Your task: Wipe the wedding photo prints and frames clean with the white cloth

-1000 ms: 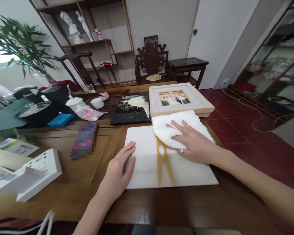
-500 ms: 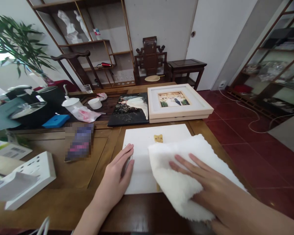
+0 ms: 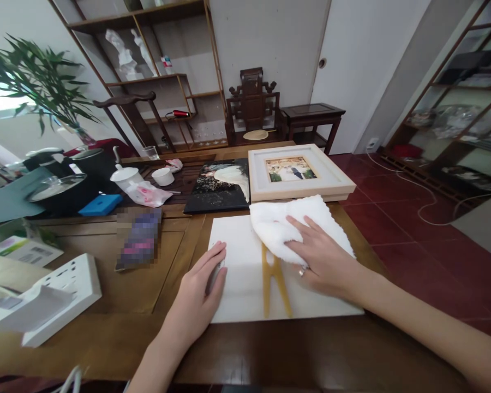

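In the head view, the board (image 3: 241, 284) lying on the bench (image 3: 245, 349) is touched by the loosely curved left hand (image 3: 198, 286); cloth (image 3: 278, 213) is pressed under the spread right hand (image 3: 323, 256). The stand (image 3: 272, 278) should be rounded gently, the frame (image 3: 303, 192) and print (image 3: 219, 188) just beyond avoided.

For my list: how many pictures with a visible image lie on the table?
2: the black picture beyond the white board, and the framed picture right of it, beyond the towel. I cannot tell what the pixelated item shows; others may be hidden.
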`<move>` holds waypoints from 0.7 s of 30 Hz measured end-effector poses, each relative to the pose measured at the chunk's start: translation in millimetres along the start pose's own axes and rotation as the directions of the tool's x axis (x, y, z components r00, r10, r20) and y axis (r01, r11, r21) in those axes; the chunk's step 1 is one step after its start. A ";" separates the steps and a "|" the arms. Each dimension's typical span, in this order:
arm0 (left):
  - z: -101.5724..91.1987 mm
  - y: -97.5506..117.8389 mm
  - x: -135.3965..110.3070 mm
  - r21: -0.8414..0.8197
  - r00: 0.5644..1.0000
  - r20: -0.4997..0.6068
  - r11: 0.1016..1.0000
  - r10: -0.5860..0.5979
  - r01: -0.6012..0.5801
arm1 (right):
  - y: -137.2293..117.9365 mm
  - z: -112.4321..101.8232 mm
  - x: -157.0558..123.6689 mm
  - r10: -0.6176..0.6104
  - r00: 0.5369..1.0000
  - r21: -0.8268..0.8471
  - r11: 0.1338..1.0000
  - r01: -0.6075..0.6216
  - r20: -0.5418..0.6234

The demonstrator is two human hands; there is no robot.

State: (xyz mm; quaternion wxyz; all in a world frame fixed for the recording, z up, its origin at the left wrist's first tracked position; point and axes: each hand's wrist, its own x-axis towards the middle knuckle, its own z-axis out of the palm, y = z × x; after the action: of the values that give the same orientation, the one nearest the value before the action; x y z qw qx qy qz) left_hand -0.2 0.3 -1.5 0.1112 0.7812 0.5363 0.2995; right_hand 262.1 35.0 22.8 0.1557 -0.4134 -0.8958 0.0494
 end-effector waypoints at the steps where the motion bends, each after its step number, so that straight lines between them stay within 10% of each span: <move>1: 0.1 -0.4 -0.2 0.003 1.000 -0.001 1.000 0.003 -0.003 | -6.3 -1.5 -7.2 0.009 1.000 0.019 1.000 -0.010 0.021; 10: 2.4 -1.5 -0.1 0.029 1.000 -0.015 0.999 0.014 -0.014 | -47.4 5.9 -66.2 -0.194 0.981 0.010 0.981 0.195 -0.021; 14: 1.5 -0.8 0.6 0.021 1.000 -0.017 1.000 0.010 -0.009 | -34.7 -2.2 -34.3 -0.096 0.977 0.084 0.993 0.081 0.191; 21: 0.4 -0.1 0.6 0.011 1.000 -0.011 1.000 0.006 -0.006 | -8.0 1.7 24.8 -0.078 0.984 0.037 0.997 0.073 0.163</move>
State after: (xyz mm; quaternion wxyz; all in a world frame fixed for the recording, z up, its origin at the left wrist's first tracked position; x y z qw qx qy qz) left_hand 0.1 1.0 -1.7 0.1030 0.7816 0.5363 0.3013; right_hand 240.7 48.6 28.9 0.0897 -0.3712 -0.9197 0.0913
